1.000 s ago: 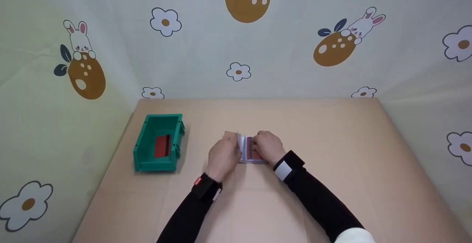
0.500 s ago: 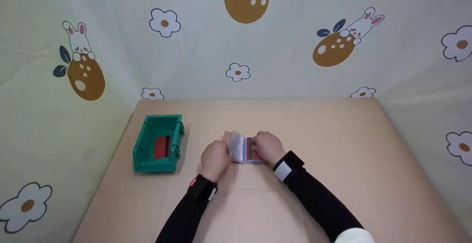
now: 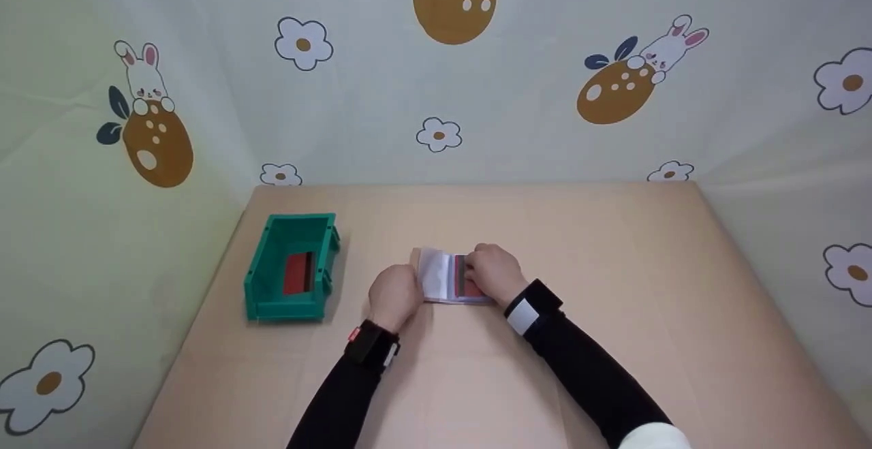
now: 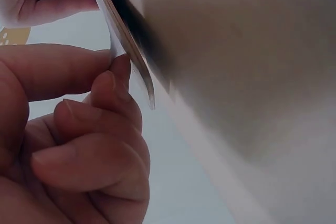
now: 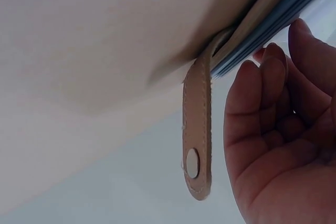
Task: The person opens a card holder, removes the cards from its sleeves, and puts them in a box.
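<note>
An open card holder (image 3: pixel 436 276) with clear plastic sleeves and a tan cover is held at mid-table between both hands. My left hand (image 3: pixel 395 293) pinches its left edge between thumb and fingers, the other fingers curled in the left wrist view. A red card (image 3: pixel 471 288) with a dark stripe shows on the right-hand page, partly covered by my right hand (image 3: pixel 499 273). That hand grips the right side with bent fingers; its exact contact is partly hidden. From the cover hangs a tan strap (image 5: pixel 197 124) with a metal snap, in the right wrist view.
A green bin (image 3: pixel 286 310) stands on the left of the table, with another red card (image 3: pixel 296 273) with a dark stripe inside. Patterned cloth (image 3: pixel 368 95) rises behind the table (image 3: pixel 613 244) and along both sides.
My left hand has moved left, drawing a clear sleeve page over and flattening it, so more of the opened page shows. The right hand stays in place.
</note>
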Available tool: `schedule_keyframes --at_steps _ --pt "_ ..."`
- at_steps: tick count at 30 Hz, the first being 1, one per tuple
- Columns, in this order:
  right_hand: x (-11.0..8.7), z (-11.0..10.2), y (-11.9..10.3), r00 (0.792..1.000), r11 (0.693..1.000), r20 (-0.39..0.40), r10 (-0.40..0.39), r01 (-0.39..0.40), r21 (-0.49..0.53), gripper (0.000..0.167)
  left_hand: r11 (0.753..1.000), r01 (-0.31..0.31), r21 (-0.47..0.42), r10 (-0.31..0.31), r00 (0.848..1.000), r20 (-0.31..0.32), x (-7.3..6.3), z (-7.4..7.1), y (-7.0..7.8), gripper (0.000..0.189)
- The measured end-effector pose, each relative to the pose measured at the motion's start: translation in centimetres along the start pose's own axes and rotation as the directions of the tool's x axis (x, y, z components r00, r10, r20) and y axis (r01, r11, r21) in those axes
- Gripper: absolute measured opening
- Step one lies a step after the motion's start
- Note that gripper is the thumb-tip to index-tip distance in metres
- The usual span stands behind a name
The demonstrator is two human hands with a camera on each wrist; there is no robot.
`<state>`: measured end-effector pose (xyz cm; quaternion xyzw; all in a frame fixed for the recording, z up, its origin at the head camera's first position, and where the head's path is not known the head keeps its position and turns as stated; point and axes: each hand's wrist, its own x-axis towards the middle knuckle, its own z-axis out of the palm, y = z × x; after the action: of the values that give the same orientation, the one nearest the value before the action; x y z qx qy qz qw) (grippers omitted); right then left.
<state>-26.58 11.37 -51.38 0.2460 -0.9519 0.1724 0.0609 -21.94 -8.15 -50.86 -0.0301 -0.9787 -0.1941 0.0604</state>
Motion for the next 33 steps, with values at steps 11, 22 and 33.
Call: schedule_keyframes --at_steps 11,22,33 --pt "-0.05 0.08 -0.02 1.0 1.0 0.018 -0.016 0.016 -0.009 0.006 0.999 0.037 0.025 -0.039 0.997 0.07 0.04 -0.1 0.3 0.021" --pt "-0.11 0.03 -0.18 1.0 1.0 0.023 -0.01 0.01 -0.023 0.004 0.999 0.031 0.031 -0.033 0.995 0.097 0.22 0.08 -0.04 0.021" --pt "0.02 0.07 -0.01 0.999 0.999 0.032 -0.009 0.01 -0.05 0.004 0.998 0.027 0.064 -0.03 0.998 0.052 0.65 -0.01 0.06 0.012"
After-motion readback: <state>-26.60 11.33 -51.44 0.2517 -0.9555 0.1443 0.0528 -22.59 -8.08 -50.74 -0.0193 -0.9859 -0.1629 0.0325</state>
